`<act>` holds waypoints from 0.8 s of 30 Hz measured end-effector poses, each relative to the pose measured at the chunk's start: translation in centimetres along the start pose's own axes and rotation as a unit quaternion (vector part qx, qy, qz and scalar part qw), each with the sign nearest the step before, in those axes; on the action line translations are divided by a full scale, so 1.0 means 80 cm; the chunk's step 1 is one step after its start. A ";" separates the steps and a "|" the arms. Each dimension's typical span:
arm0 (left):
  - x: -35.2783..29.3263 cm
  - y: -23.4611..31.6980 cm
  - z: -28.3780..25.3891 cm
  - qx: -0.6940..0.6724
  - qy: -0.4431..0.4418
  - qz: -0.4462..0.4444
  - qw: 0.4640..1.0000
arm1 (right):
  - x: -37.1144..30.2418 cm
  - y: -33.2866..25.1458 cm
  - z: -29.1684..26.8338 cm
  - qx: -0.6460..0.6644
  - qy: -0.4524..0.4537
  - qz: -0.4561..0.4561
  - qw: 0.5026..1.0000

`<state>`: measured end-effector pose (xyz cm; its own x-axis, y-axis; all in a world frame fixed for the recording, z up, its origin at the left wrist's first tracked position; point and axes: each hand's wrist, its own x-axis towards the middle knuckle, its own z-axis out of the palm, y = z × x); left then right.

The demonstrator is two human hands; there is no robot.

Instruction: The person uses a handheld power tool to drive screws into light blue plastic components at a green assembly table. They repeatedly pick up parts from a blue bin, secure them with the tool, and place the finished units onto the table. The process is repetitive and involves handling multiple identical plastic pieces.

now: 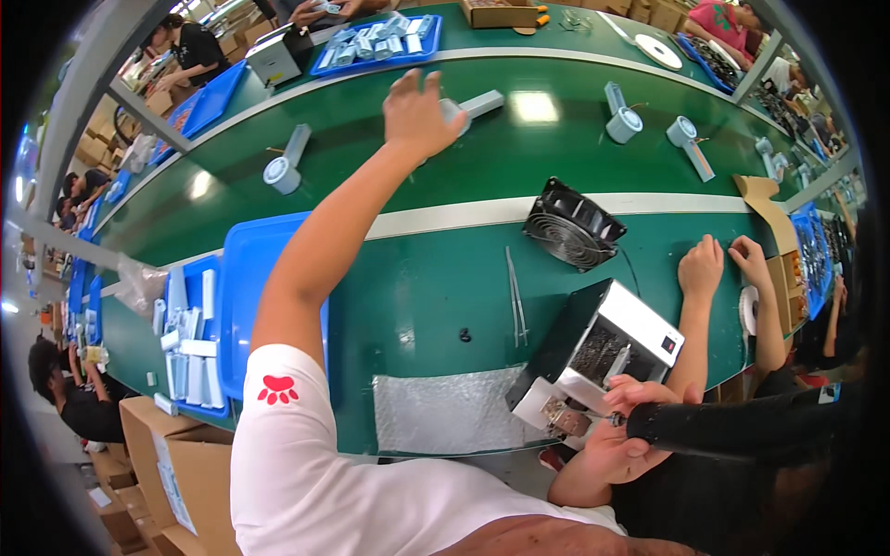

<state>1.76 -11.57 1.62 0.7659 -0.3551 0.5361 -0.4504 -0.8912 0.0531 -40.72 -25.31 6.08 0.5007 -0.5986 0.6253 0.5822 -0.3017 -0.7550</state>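
Note:
My left hand [422,116] reaches far over the green belt, fingers apart. It is beside the round head of a light-blue handheld housing [482,104]; I cannot tell whether it touches. My right hand [621,449] is at the lower right, its fingers curled about the tip end of a black cylindrical tool [732,428] that looks like an electric screwdriver. The tool hides part of the palm. Just beyond that hand stands a white and black screw feeder [612,347] with dark screws in its tray.
More light-blue housings [283,173] lie along the belt. A black fan [573,225], tweezers [515,296] and bubble wrap [445,412] are on the bench. Blue trays [243,269] stand left. A co-worker's hands [702,267] rest right of the feeder.

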 end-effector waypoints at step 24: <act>-0.382 0.059 -0.247 -0.657 0.047 0.038 0.751 | -0.087 -0.041 0.071 0.113 -0.200 0.197 0.953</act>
<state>-32.84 0.63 2.14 0.7075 -0.3136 0.6334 -0.6026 0.2005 0.7724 -42.50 -15.91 5.34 0.8865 -0.2878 0.3623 0.3999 0.0830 -0.9128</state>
